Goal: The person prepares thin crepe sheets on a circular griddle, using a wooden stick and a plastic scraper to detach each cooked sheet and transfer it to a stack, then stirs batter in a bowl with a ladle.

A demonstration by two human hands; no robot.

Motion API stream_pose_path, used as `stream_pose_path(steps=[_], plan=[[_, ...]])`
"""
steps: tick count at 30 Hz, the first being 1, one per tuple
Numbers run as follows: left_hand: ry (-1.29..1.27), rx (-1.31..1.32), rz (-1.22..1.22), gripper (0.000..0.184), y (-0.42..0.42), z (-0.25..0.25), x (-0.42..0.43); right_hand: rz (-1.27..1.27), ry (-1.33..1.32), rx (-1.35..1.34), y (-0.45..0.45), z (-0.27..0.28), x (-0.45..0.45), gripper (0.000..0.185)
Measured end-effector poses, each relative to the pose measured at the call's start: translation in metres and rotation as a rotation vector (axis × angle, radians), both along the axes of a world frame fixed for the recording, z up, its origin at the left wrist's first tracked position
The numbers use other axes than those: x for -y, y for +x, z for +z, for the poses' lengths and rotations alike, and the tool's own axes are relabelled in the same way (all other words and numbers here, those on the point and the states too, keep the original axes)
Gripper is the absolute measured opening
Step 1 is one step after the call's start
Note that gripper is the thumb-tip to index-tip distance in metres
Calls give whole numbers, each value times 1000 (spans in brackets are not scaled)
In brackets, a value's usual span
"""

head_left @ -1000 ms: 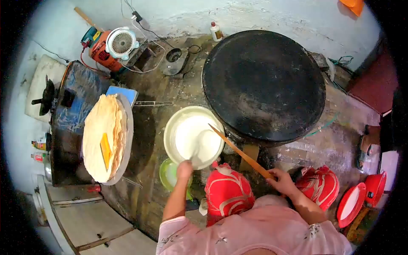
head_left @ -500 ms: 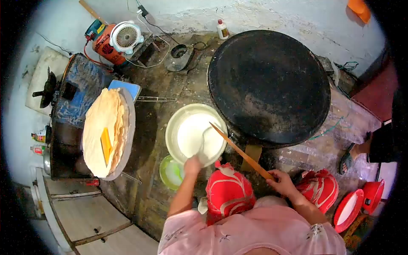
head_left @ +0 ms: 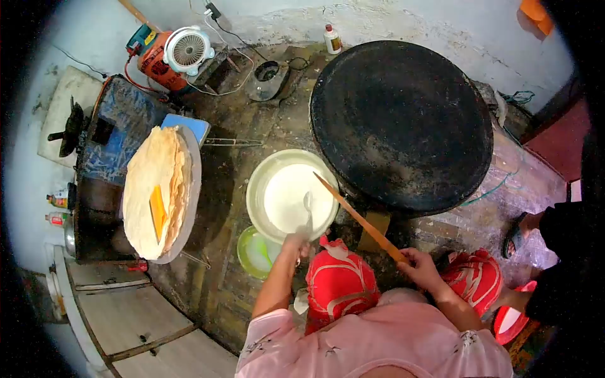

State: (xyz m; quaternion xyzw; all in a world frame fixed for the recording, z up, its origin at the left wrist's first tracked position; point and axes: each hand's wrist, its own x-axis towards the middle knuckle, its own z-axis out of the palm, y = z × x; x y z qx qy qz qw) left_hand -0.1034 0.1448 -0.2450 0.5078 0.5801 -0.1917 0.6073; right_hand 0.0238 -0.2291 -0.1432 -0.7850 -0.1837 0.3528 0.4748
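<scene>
My left hand (head_left: pixel 296 244) is closed round the handle of a ladle (head_left: pixel 308 203), whose bowl end rests in white batter (head_left: pixel 282 194). That batter fills much of a pale basin (head_left: pixel 253 189) in front of my knees. In my right hand (head_left: pixel 421 269) is the handle end of a long wooden spatula (head_left: pixel 367 225); its pointed tip reaches over the basin's right side. A large round black griddle (head_left: pixel 403 126) stands just beyond, its surface bare. Beside the basin, near my left forearm, sits a small green bowl (head_left: pixel 244 260) with whitish liquid.
At left, a stack of thin crepes (head_left: pixel 148 183) lies on a round board (head_left: pixel 192 208), with a yellow scraper (head_left: pixel 157 211) on top. A gas cylinder (head_left: pixel 156 68), a blower (head_left: pixel 189 50) and a bottle (head_left: pixel 332 40) stand by the wall. A person in dark clothing (head_left: pixel 561 264) is at right.
The ladle in my left hand has shifted slightly right within the batter. At right, the other person has come closer, now partly covering the red basins. My right hand has barely moved.
</scene>
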Motion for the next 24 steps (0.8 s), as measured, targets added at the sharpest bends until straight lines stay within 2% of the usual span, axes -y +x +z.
stream_pose_path(steps=[2, 3, 4, 6, 9, 14, 17, 20, 21, 24], plan=[[-341, 216, 234, 19, -5, 14, 1, -10, -43, -41, 3, 9, -4, 36], [-487, 248, 274, 19, -10, 23, -1, -12, -42, -36, 3, 10, -4, 36], [-563, 291, 415, 21, -14, 34, 3, -17, -11, -7, 3, 11, -4, 35], [-425, 314, 422, 24, -24, 58, 8, -19, 23, 23, 1, 12, -4, 34], [-372, 389, 427, 26, -47, 80, 1, -24, 20, -37, 2, 13, -2, 33], [-288, 408, 478, 27, -67, 145, -3, -70, 87, -282, 3, 31, -3, 24], [-141, 443, 455, 29, -72, 180, 0, -110, 128, -382, 4, 49, -4, 17], [-159, 527, 459, 30, -75, 206, -1, -105, 108, -385, 9, 67, -2, 14], [-159, 530, 463, 30, -74, 211, 0, -85, 81, -282, 9, 73, -1, 15], [-159, 605, 476, 27, -68, 211, -1, -124, 125, -288, 7, 67, 6, 16]])
